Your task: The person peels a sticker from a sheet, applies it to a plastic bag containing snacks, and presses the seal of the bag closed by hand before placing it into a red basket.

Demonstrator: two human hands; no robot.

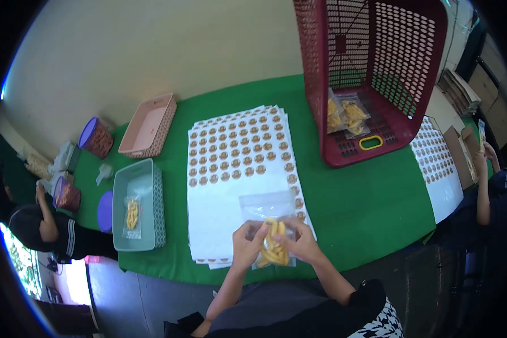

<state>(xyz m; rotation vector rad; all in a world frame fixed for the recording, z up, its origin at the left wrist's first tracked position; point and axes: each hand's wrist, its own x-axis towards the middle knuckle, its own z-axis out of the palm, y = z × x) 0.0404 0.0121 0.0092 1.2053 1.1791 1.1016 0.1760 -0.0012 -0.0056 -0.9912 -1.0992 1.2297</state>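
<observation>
A clear zip bag of yellow finger-shaped snacks (pixel 274 253) is held between my two hands, over the near edge of the sticker sheets. My left hand (pixel 247 243) grips its left side, the thumb pressed on the front. On the opposite side my right hand (pixel 303 241) pinches it the same way. The bag's upper part stands above my fingers and looks flat. Beneath lies a stack of white sheets (pixel 225 197) with rows of round brown stickers, some spots bare of stickers.
A maroon basket (pixel 394 121) on its side holds several snack bags (pixel 354 115). At left are a grey-green basket (pixel 159 208) with one bag (pixel 132 217), a pink basket (pixel 146 125) and purple-lidded tubs (pixel 98 138). People work at both ends of the green table (pixel 366 208).
</observation>
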